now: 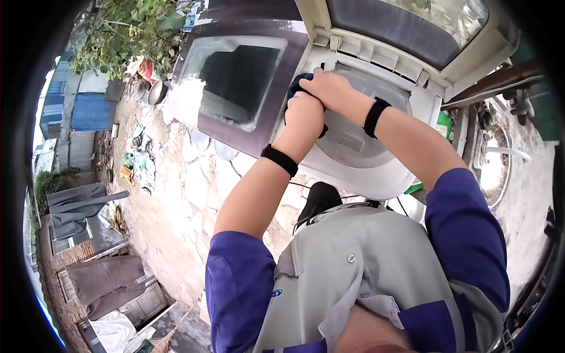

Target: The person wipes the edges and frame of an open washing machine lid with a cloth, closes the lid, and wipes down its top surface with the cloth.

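My left hand (306, 117) and my right hand (331, 89) are close together over the left rim of an open washing machine (376, 182). Both are closed around a bunched dark navy cloth (299, 86), most of it hidden by my fingers. A little dark fabric also shows below my left hand. Under my right forearm lies the pale grey tub (365, 132). Behind it the machine's cream-framed lid (406, 26) stands raised.
Left of the tub is a purple panel with a window (235, 88). A tap (506, 153) sticks out at the right. Dark trousers (106, 282) and grey clothing (76, 209) hang at the lower left, near a broom (168, 338). Leafy branches (129, 29) overhang the upper left.
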The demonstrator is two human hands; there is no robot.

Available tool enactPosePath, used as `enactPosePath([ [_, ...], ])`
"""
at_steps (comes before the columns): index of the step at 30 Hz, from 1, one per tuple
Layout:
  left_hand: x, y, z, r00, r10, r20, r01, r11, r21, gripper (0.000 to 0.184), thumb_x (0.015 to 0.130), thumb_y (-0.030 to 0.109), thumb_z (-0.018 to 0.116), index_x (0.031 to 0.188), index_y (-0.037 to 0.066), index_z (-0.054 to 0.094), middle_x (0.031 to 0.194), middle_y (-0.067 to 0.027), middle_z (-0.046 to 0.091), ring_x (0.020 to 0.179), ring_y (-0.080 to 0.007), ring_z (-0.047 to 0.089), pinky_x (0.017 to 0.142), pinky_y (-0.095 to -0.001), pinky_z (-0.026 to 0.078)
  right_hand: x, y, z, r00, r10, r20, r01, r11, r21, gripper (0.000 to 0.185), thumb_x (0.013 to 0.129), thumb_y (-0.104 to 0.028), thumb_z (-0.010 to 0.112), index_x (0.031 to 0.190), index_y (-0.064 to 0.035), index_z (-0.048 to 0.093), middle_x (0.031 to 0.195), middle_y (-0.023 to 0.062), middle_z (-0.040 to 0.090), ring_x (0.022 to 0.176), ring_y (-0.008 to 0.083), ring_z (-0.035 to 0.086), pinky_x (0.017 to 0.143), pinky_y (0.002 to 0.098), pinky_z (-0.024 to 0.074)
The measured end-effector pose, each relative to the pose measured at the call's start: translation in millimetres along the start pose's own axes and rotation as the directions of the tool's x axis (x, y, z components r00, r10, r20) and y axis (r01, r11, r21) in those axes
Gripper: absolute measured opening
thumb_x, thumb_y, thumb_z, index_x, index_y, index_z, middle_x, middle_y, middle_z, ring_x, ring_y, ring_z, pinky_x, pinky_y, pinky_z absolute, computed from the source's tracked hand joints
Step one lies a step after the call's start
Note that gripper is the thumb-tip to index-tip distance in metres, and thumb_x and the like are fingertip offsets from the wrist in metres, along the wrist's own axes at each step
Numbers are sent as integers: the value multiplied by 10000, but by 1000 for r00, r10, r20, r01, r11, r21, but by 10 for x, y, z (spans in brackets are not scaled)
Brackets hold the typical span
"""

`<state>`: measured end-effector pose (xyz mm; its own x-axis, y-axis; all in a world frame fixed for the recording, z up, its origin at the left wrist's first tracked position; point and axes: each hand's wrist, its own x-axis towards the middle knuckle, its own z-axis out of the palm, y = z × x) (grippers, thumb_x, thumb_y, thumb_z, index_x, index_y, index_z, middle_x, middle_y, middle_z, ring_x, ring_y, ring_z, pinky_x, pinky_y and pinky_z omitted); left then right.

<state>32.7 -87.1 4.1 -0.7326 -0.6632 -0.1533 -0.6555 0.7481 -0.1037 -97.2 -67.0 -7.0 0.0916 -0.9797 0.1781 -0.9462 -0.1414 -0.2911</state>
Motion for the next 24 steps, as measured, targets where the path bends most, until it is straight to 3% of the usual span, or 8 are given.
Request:
enactPosePath([
  [4,506,96,-78,976,143,-163,-116,979,167,225,764,136,714,921,-10,647,945,-179,602,763,-267,629,680,-357,559,165,338,-97,973,223,-63,-226,973,-38,178,912,-215,564,1028,-82,593,976,209,627,869,377,667,715,432,560],
  [6,597,206,-82,974,56,-218,-34,994,104,299,760,149,713,980,-27,613,945,-167,563,853,-290,599,662,-330,561,121,405,-179,955,294,-45,-295,956,-2,164,925,-198,538,1014,-70,591,944,209,641,890,377,660,750,444,550],
  [8,610,216,25,962,177,-207,-138,972,188,310,777,112,695,1027,-36,584,962,-179,556,904,-330,586,695,-357,570,-58,410,-256,923,379,64,-381,924,29,149,905,-150,539,980,-25,573,890,215,659,891,375,660,749,470,535],
  [12,297,90,-182,941,335,-57,-339,912,-233,325,804,65,636,1108,47,522,1071,-232,543,937,-419,595,803,-488,524,-570,390,-460,920,363,148,-367,930,1,246,837,-117,621,1020,17,523,877,213,668,852,397,663,741,496,531],
  [14,377,39,-315,966,256,-30,-244,871,-426,346,806,79,622,1123,43,487,1064,-241,539,925,-430,594,807,-485,518,-577,427,-509,941,336,42,-338,941,29,324,832,-121,637,1098,7,502,853,209,650,819,391,655,706,472,533],
  [17,711,10,-380,944,114,-310,-256,845,-469,466,821,105,598,1264,67,459,1073,-251,540,945,-437,598,807,-497,507,-349,570,-497,921,309,-236,-309,950,35,496,851,-148,628,1296,0,468,841,192,625,775,383,635,681,462,524],
  [20,981,82,-160,969,110,-221,-199,877,-437,630,859,126,569,1465,128,396,1080,-257,551,931,-444,604,813,-478,512,-165,567,-397,922,387,-13,-387,920,-59,504,877,-108,562,1340,32,420,892,209,649,810,376,662,672,465,546],
  [24,1017,140,-17,940,68,-335,-196,911,-364,528,896,146,540,1420,150,478,1063,-247,555,892,-438,610,803,-492,509,-61,520,-373,871,491,15,-490,871,-44,448,872,-95,564,1273,54,431,895,208,688,814,392,690,676,470,562],
])
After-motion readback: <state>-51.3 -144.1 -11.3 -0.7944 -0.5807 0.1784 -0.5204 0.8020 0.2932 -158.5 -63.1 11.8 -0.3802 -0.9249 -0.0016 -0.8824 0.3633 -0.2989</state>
